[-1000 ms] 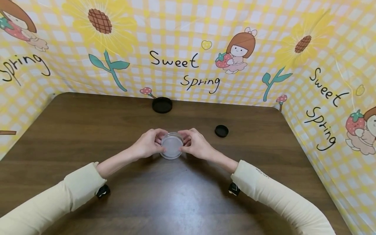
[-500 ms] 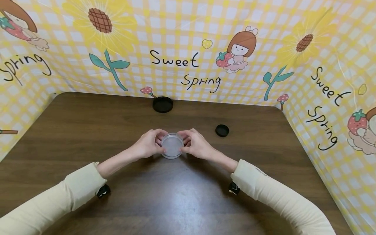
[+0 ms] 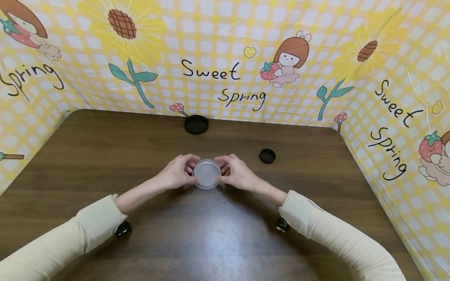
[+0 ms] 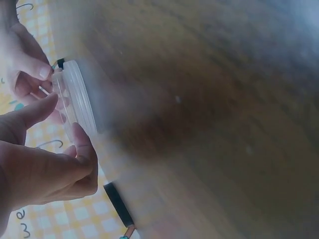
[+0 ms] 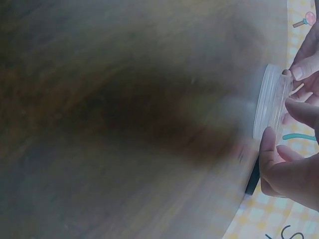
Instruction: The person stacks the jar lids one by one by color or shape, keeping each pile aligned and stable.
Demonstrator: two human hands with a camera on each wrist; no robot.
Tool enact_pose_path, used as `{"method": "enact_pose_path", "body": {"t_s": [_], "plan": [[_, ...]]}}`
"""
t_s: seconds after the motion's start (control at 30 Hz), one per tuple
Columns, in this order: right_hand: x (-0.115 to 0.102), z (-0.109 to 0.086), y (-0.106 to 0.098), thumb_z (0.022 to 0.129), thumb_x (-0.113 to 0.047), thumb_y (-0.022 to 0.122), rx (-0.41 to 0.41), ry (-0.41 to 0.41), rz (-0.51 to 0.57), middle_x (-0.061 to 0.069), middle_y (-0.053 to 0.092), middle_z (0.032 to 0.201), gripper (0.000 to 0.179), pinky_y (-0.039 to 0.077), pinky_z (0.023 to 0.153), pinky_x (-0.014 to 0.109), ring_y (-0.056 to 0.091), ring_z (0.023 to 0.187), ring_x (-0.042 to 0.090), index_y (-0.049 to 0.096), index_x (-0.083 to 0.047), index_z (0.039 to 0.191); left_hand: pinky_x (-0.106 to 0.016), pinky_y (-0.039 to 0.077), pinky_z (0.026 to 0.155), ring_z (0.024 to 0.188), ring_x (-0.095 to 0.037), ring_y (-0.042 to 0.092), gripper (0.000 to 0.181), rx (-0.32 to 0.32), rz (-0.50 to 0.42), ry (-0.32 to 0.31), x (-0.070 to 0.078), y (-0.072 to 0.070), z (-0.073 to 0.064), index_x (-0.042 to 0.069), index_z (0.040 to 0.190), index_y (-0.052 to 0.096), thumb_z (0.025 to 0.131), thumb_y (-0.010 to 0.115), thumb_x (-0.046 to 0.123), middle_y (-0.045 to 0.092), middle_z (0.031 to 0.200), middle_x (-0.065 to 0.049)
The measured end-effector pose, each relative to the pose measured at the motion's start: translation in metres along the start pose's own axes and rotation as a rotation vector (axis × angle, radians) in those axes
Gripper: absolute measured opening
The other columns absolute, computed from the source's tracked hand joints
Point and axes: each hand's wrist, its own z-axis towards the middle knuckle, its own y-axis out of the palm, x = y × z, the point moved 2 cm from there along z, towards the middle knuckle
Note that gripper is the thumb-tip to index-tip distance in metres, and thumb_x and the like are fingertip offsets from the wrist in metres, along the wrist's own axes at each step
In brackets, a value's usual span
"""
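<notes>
At the middle of the table, a clear round plastic jar (image 3: pixel 206 175) stands between both hands. In the left wrist view its ribbed, wider band (image 4: pixel 82 97) lies against the tabletop, with a slightly narrower clear wall above. My left hand (image 3: pixel 177 171) grips the jar's left side between thumb and curled fingers. On the opposite side my right hand (image 3: pixel 239 171) holds it the same way, as the right wrist view also shows the jar (image 5: pixel 271 102) between the two hands. What the jar contains, if anything, is too faint to tell.
A larger black round lid (image 3: pixel 196 124) lies near the table's back edge. A smaller black lid (image 3: pixel 267 156) is to the right of the right hand. Yellow checked cloth (image 3: pixel 225 47) walls the brown wooden table (image 3: pixel 218 249) at the back and sides.
The view shifts slightly, so the lids and backdrop appear a little farther right. Both hands keep their grip on the jar, whose top turns marginally more toward the camera.
</notes>
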Motion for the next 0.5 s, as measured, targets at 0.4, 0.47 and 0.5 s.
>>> {"method": "enact_pose_path", "body": {"t_s": [0.4, 0.47, 0.5], "plan": [[0.005, 0.008, -0.013, 0.083, -0.002, 0.074, 0.022, 0.015, -0.006, 0.019, 0.052, 0.114, 0.057, 0.051, 0.079, 0.025, 0.060, 0.094, 0.027, 0.049, 0.006, 0.134, -0.034, 0.048, 0.075, 0.100, -0.029, 0.056, 0.049, 0.039, -0.090, -0.118, -0.009, -0.016, 0.006, -0.004, 0.133, 0.050, 0.093, 0.065, 0.020, 0.054, 0.118, -0.022], [0.006, 0.013, -0.017, 0.084, -0.003, 0.074, 0.029, 0.024, -0.008, 0.019, 0.052, 0.114, 0.058, 0.051, 0.080, 0.027, 0.060, 0.095, 0.028, 0.048, 0.007, 0.135, -0.035, 0.047, 0.079, 0.102, -0.030, 0.056, 0.050, 0.045, -0.130, -0.154, -0.014, -0.021, 0.010, -0.003, 0.136, 0.047, 0.095, 0.062, 0.021, 0.052, 0.121, -0.022], [0.007, 0.017, -0.019, 0.084, -0.004, 0.074, 0.032, 0.028, -0.008, 0.020, 0.052, 0.114, 0.059, 0.051, 0.081, 0.028, 0.060, 0.097, 0.029, 0.048, 0.007, 0.136, -0.036, 0.047, 0.081, 0.103, -0.030, 0.056, 0.051, 0.050, -0.147, -0.171, -0.017, -0.023, 0.013, -0.003, 0.137, 0.045, 0.095, 0.061, 0.021, 0.051, 0.122, -0.022]]}}
